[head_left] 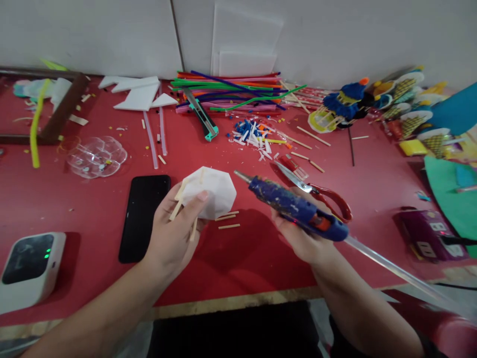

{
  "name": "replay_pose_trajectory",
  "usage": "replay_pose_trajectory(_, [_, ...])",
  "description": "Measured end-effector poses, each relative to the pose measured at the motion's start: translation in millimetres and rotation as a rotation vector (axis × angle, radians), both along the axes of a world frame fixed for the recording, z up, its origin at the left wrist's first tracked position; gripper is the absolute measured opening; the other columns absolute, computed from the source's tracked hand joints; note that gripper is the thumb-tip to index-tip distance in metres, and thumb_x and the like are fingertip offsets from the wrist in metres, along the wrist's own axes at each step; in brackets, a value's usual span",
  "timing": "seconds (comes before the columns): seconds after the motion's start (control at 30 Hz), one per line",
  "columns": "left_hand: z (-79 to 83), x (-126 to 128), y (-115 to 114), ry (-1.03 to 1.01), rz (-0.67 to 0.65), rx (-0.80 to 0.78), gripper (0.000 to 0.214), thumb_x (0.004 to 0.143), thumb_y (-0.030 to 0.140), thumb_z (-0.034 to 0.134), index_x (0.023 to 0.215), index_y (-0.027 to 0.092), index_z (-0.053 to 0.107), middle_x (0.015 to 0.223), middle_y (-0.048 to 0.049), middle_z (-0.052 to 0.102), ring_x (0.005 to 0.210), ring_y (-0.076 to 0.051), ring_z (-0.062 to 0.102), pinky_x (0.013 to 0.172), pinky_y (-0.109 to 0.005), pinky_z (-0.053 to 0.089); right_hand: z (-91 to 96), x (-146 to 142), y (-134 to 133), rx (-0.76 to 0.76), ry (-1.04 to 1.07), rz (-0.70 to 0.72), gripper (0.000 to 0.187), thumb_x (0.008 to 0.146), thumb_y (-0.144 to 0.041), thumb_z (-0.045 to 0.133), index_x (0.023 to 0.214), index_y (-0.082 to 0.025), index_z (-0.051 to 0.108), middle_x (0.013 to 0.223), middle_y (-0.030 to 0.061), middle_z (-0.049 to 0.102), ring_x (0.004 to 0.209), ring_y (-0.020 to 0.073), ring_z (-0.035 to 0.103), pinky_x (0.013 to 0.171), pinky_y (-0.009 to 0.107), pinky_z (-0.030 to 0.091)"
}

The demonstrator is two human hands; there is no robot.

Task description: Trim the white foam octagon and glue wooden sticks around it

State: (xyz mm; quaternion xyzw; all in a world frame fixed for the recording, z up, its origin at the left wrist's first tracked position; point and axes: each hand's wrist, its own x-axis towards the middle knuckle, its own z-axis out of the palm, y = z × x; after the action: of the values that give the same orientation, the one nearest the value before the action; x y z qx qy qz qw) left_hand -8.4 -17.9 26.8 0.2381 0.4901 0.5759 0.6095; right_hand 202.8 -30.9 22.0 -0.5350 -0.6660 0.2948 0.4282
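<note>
My left hand is closed on a white many-sided foam piece, thumb pressed on its face. Short wooden sticks show along that piece's left side and between my fingers. In my right hand is a blue glue gun, its metal nozzle pointing left, just off the foam piece's right edge. A long clear glue stick runs out of its back end. Below the foam piece, a few loose wooden sticks lie on the red table.
A black phone lies left of my left hand; red-handled scissors sit just behind the glue gun. Farther back are a utility knife, coloured pipe cleaners and foam scraps. A purple power strip stands at right.
</note>
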Motion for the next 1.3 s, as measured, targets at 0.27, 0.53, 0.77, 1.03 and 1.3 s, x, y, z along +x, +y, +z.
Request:
replay_pose_trajectory(0.27, [1.7,0.9,-0.8,0.0,0.008,0.003,0.031,0.065,0.03,0.09,0.091,0.025,0.075,0.094,-0.002,0.078,0.089,-0.021,0.074,0.078,-0.031,0.062,7.1,-4.2,2.5,0.142,-0.062,0.048,0.019,0.063,-0.011,0.053,0.075,-0.025,0.051,0.054,-0.0073,0.047,0.046,0.0107,0.043,0.043,0.024,0.038])
replay_pose_trajectory(0.53, [2.3,3.1,-2.4,0.012,0.011,0.046,0.03,0.065,0.031,0.091,0.091,0.027,0.076,0.089,-0.0002,0.078,0.085,-0.02,0.074,0.082,-0.033,0.063,4.9,-6.2,2.1,0.143,-0.006,0.025,0.017,0.062,-0.013,0.053,0.072,-0.025,0.046,0.053,-0.0086,0.038,0.044,0.0088,0.032,0.04,0.022,0.031])
replay_pose_trajectory(0.77, [4.2,4.1,-2.5,0.01,0.024,0.056,0.025,0.066,0.027,0.09,0.087,0.027,0.077,0.087,-0.0006,0.078,0.086,-0.022,0.075,0.087,-0.038,0.062,7.1,-6.6,0.9,0.097,-0.014,-0.01,0.016,0.061,-0.014,0.053,0.068,-0.026,0.045,0.051,-0.0073,0.039,0.044,0.0106,0.034,0.041,0.025,0.031])
replay_pose_trajectory(1.03, [4.1,4.2,-3.6,0.006,0.011,0.038,0.025,0.069,0.028,0.087,0.091,0.025,0.075,0.091,-0.0026,0.077,0.096,-0.026,0.074,0.087,-0.038,0.062,7.9,-5.7,0.4,0.081,-0.034,-0.015,0.016,0.06,-0.013,0.052,0.066,-0.025,0.043,0.05,-0.0065,0.04,0.045,0.0114,0.038,0.042,0.026,0.031])
replay_pose_trajectory(1.3, [3.9,4.1,-3.7,0.025,0.016,0.052,0.025,0.067,0.028,0.088,0.088,0.025,0.076,0.087,-0.0009,0.076,0.092,-0.024,0.074,0.082,-0.034,0.063,7.3,-5.8,0.4,0.084,-0.019,-0.014,0.014,0.062,-0.015,0.052,0.067,-0.026,0.045,0.051,-0.0067,0.04,0.046,0.0113,0.038,0.043,0.026,0.031])
